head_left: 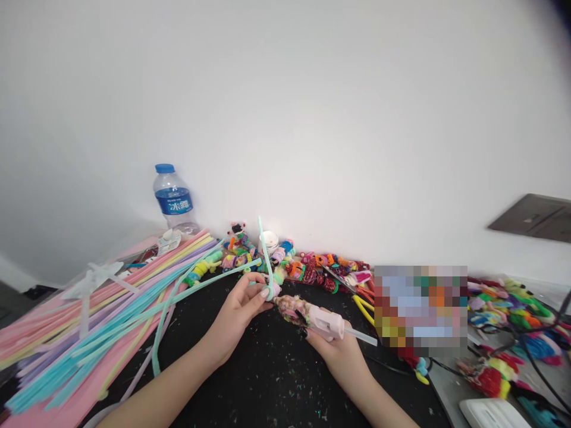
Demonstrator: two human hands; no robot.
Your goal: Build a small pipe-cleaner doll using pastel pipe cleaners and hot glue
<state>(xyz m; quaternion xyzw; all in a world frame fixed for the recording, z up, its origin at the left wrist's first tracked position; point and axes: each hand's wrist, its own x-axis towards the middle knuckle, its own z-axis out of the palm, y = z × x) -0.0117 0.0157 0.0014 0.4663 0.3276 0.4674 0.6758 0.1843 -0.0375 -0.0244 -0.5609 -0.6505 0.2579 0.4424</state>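
Note:
My left hand [238,309] pinches a small pink and mint pipe-cleaner piece [272,289], with a mint pipe cleaner [264,249] sticking up from it. My right hand [341,351] is wrapped around a pink hot glue gun [319,318]. The gun's crusted nozzle [289,308] points left and touches or nearly touches the piece. A clear glue stick [360,336] juts from the gun's back. Both hands hover just above a black mat [267,380].
A big pile of pastel pipe cleaners [89,321] fills the left. A water bottle [173,199] stands by the wall. Small colourful figures [312,267] line the back edge. Yellow-handled pliers [363,306], cables and more figures [513,333] lie right.

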